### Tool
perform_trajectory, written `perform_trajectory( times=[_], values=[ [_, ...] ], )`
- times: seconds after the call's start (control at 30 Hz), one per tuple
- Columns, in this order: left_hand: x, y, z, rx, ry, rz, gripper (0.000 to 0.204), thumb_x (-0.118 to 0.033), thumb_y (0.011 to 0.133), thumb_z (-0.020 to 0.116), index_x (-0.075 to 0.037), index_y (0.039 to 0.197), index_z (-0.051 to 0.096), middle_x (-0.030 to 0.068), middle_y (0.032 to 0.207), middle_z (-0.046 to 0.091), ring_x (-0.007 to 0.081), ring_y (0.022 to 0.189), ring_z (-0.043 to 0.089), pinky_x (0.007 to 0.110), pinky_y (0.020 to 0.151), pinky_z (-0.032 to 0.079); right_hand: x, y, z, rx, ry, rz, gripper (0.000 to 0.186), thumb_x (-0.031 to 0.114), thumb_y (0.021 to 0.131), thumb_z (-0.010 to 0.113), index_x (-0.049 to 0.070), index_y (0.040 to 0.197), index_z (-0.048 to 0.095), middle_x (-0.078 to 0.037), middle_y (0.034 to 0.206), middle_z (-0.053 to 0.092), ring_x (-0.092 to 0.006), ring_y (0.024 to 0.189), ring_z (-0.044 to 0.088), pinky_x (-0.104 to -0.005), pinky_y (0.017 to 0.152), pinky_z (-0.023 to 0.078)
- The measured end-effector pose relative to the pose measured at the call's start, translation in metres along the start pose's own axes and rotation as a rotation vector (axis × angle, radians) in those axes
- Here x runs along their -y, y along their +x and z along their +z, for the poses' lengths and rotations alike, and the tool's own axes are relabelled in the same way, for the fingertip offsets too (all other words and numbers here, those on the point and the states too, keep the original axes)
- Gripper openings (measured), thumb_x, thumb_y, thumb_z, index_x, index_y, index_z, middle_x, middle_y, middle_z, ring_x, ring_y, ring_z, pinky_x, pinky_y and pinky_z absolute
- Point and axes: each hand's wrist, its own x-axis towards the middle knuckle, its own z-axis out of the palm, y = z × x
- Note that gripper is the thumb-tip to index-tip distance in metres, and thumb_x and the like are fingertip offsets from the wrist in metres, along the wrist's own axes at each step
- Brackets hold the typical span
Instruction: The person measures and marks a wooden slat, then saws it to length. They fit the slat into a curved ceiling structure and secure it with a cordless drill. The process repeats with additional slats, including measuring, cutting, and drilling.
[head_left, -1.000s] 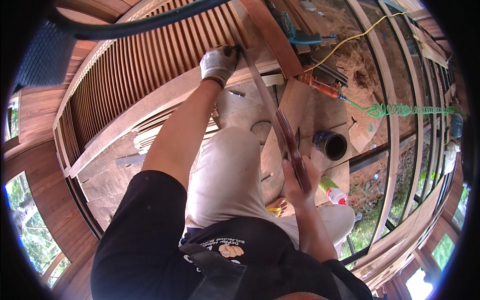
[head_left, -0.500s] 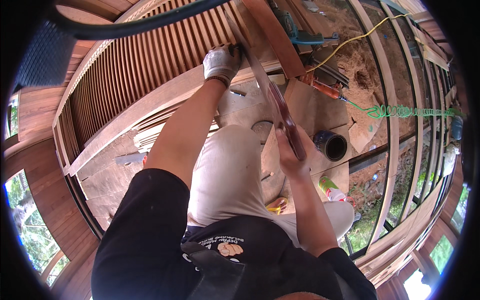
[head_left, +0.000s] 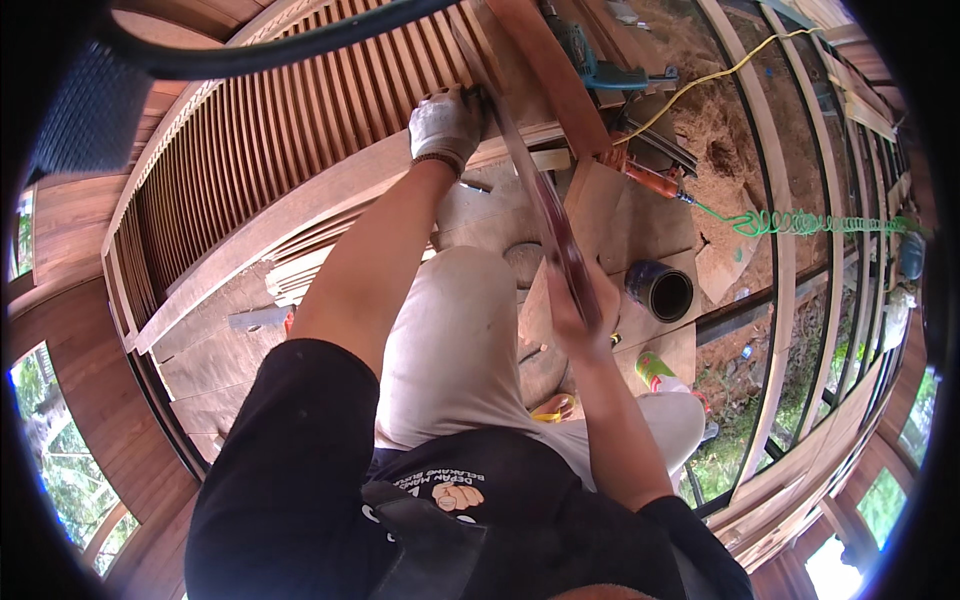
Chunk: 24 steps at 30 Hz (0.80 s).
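My right hand [head_left: 582,312] is closed round the dark brown handle of a handsaw [head_left: 525,160], a little blurred. The saw's long blade slants away and to the left, across the right end of a slatted wooden panel [head_left: 290,120]. My left hand [head_left: 443,125], in a whitish work glove with a dark fingertip area, presses with curled fingers on a wooden slat close beside the blade. Its fingertips are partly hidden. Where the teeth meet the wood is hard to see.
Right of the saw lie a reddish board [head_left: 560,85], a blue power tool [head_left: 605,72] with a yellow cord, and an orange tool [head_left: 650,180] on a green coiled hose [head_left: 800,222]. A dark can [head_left: 665,290] stands by my right hand. Thin wood strips [head_left: 315,250] lie beside my left forearm.
My right hand and the saw have drawn slightly back toward me. The left hand stays in nearly the same place on the slats.
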Motion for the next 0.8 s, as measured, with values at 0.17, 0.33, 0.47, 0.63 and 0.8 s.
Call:
perform_trajectory(
  times=[0.17, 0.33, 0.47, 0.63, 0.8],
  values=[
    [-0.005, -0.003, -0.002, -0.012, 0.022, -0.013, 0.043, -0.040, 0.103, 0.047, -0.008, 0.117, 0.072, 0.0202, 0.116, 0.072, 0.0401, 0.110, 0.067, 0.051, 0.099, 0.052, 0.003, -0.061, -0.031, -0.008, -0.208, -0.075, 0.008, 0.010, 0.094, 0.067, 0.003, 0.097, 0.070, -0.011, 0.072, 0.064, -0.0167, 0.061, 0.061, -0.0313, 0.058, 0.048],
    [-0.002, -0.002, -0.009, 0.012, -0.021, 0.010, 0.038, -0.036, 0.100, 0.051, -0.008, 0.114, 0.072, 0.0187, 0.118, 0.072, 0.0373, 0.110, 0.068, 0.048, 0.097, 0.053, -0.003, 0.036, 0.030, -0.039, 0.130, -0.035, 0.010, 0.013, 0.093, 0.069, 0.003, 0.092, 0.068, -0.009, 0.073, 0.064, -0.0155, 0.065, 0.063, -0.0320, 0.060, 0.048],
    [0.007, -0.011, -0.017, 0.051, 0.038, 0.300, 0.043, -0.042, 0.099, 0.053, -0.009, 0.121, 0.068, 0.0200, 0.120, 0.070, 0.0381, 0.114, 0.065, 0.049, 0.100, 0.050, -0.013, 0.039, 0.034, -0.045, 0.119, -0.042, 0.012, 0.011, 0.094, 0.069, 0.000, 0.098, 0.070, -0.003, 0.075, 0.063, -0.0098, 0.069, 0.057, -0.0285, 0.063, 0.046],
    [0.027, -0.017, -0.006, 0.071, 0.200, 0.389, 0.084, -0.056, 0.082, 0.073, -0.005, 0.146, 0.051, 0.0193, 0.141, 0.057, 0.0363, 0.135, 0.050, 0.047, 0.112, 0.042, -0.016, 0.039, 0.035, -0.071, 0.162, -0.101, 0.009, 0.012, 0.093, 0.071, 0.003, 0.092, 0.068, -0.004, 0.069, 0.061, -0.0097, 0.063, 0.057, -0.0295, 0.058, 0.045],
    [0.023, -0.021, -0.010, 0.134, 0.205, 0.330, 0.088, -0.057, 0.079, 0.078, -0.007, 0.145, 0.051, 0.0199, 0.140, 0.058, 0.0387, 0.134, 0.051, 0.046, 0.115, 0.040, -0.022, 0.008, 0.012, -0.050, 0.001, -0.132, 0.010, 0.010, 0.093, 0.070, 0.001, 0.096, 0.070, -0.006, 0.068, 0.062, -0.0116, 0.063, 0.061, -0.0314, 0.058, 0.048]
  ],
)
